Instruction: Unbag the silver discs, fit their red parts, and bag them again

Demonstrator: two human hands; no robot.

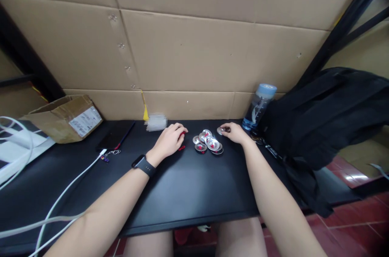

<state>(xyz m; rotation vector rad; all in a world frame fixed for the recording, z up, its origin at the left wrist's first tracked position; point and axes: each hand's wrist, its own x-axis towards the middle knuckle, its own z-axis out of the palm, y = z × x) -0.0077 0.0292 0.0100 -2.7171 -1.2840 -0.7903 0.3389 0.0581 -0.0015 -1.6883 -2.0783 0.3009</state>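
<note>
A pile of small silver finger cymbals [213, 144] with red centres lies on the black table between my hands. My right hand [236, 132], right of the pile, pinches the edge of a single finger cymbal [220, 130]. To the pile's left, my left hand [170, 140] is closed with its fingers curled down, and a bit of red cord [182, 133] shows at its fingertips. Most of what it grips is hidden behind the hand. Beside it, a red cord loop [181, 148] shows on the table.
Clear plastic bags [156, 122] lie at the back, beyond my left hand. A phone [115, 135] on a white cable [74, 182] and an open cardboard box [65, 119] are at left. A water bottle [258, 107] and black backpack [322, 115] stand at right. Cardboard [197, 54] lines the back.
</note>
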